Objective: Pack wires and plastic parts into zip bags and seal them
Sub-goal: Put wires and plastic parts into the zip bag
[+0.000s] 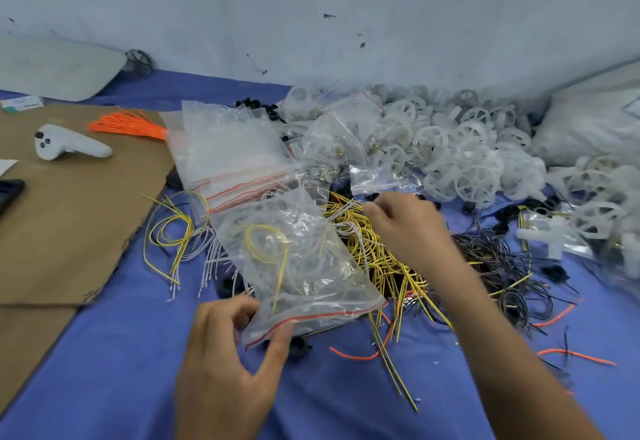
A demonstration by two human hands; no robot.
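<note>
Clear plastic is pinched at the left: the left hand grips the near corner of the zip bag between thumb and fingers. The bag's red-striped mouth faces the person and its long axis runs away from them. Touching the bag's right edge sprawls the yellow wire pile on the blue sheet. The right hand, the nearer one, hovers over it with curled fingers, too blurred to tell whether they hold anything.

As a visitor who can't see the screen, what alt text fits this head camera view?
A person's left hand pinches the red-striped mouth of a clear zip bag with a yellow wire loop inside, while the right hand reaches into a pile of yellow wires on a blue cloth. White plastic wheels are heaped behind, by more zip bags.
</note>
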